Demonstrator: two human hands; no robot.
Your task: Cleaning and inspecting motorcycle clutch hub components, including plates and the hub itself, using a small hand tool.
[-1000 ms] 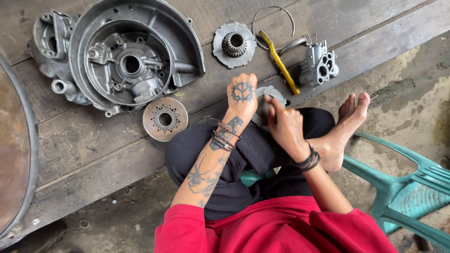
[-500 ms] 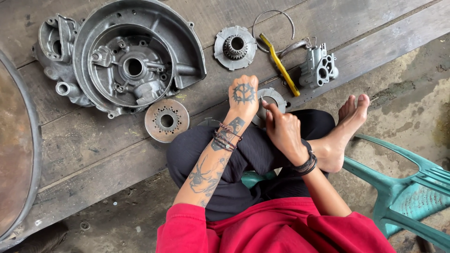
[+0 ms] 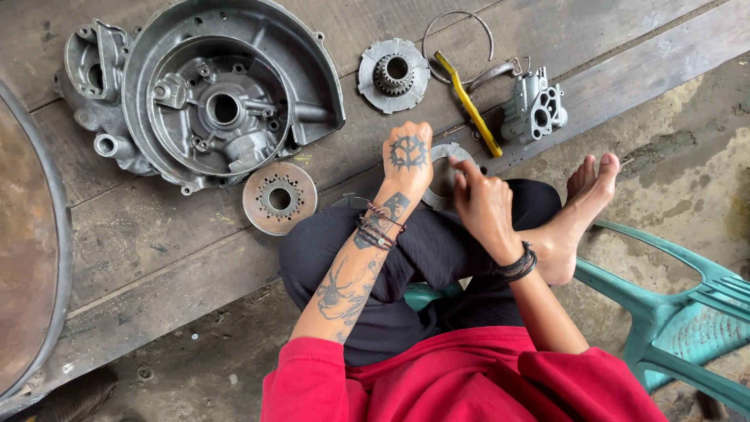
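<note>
Your left hand (image 3: pixel 408 156) grips the round metal plate (image 3: pixel 442 173) by its left rim — your right hand (image 3: pixel 483 205), fingers curled, touches its right edge — both equally near.

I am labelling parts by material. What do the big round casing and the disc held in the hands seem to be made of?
Big round casing: likely cast aluminium, dull grey, with moulded ribs and bosses. Disc between left hand and right hand: seemingly steel, thin, grey, mostly hidden.
</note>
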